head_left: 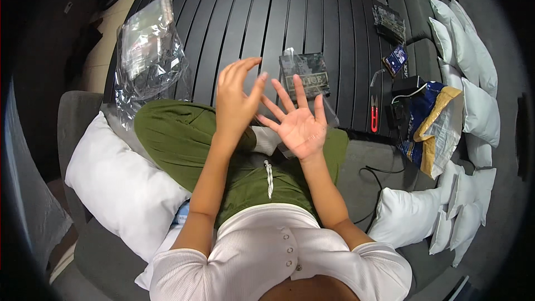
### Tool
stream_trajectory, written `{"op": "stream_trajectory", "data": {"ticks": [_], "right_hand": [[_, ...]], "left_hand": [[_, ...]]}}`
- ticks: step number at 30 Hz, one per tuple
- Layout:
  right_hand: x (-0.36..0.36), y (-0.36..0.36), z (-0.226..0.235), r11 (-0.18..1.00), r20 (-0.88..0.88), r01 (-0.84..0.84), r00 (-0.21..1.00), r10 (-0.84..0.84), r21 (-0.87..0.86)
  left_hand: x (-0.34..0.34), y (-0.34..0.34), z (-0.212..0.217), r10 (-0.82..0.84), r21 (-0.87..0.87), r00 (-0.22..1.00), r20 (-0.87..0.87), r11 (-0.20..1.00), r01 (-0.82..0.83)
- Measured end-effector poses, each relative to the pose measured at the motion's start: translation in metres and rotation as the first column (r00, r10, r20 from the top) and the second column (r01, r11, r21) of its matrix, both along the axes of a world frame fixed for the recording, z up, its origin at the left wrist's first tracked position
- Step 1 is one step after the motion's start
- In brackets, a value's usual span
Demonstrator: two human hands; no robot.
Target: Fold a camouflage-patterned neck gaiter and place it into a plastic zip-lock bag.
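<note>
The fingers of the left hand [237, 100] are loosely bent with the thumb held apart, and nothing is seen gripped, though its palm is partly hidden; the right hand [304, 131] is turned palm up, its fingers spread and nothing held. Just beyond the right fingertips, a dark flat packet [306, 66] is laid near the middle of the near edge of the slatted table [234, 30], with clear film [331, 112] showing past its lower right corner. By appearance, the packet is set out but not in hand; whether it is fully sheathed cannot be told. Similar dark pieces [389, 22] are piled at the right edge toward the far right corner; whether these are finished or waiting is not shown. Many clear bags [146, 42] are heaped along the left edge, drooping over it, so the supply is judged far from used up. The widest open run of slats is found between these bags and the packet, and on to the far edge. Toward the right edge, room is narrowed by a phone [395, 60] and, nearer the near right corner, by red-handled snips [374, 116]. The near edge is closely bordered by the green trousers [178, 134].
</note>
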State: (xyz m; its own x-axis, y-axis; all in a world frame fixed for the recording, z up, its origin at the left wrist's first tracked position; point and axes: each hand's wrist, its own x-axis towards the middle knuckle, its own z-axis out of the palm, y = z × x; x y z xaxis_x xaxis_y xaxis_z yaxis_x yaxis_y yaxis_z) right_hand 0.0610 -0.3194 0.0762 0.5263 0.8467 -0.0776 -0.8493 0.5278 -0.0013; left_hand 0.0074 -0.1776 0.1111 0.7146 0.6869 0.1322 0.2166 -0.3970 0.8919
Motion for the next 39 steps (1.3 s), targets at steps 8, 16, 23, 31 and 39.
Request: {"op": "stream_trajectory", "data": {"ticks": [8,16,23,31,39], "right_hand": [[0.009,0.032,-0.026,0.992,0.184,0.039,0.983,-0.016,-0.121],[0.017,0.06,-0.08,0.969,0.115,-0.035,0.991,0.065,-0.245],[0.007,0.052,-0.092,0.955,-0.015,-0.045,0.999,0.043,-0.292],[-0.01,0.033,-0.087,0.87,0.016,0.061,0.998,-0.061,-0.489],[0.014,0.045,-0.067,0.976,0.135,0.022,0.991,0.008,-0.218]], "left_hand": [[-0.033,-0.048,-0.011,-0.531,0.296,0.82,-0.216,0.764,0.573],[-0.031,-0.033,-0.058,-0.401,0.306,0.911,-0.09,0.86,0.409],[-0.037,-0.026,-0.096,-0.265,0.33,0.964,0.009,0.911,0.247],[-0.022,-0.024,-0.091,-0.204,0.288,0.976,0.07,0.941,0.176],[-0.025,-0.035,-0.081,-0.281,0.46,0.956,0.084,0.862,0.213]]}}
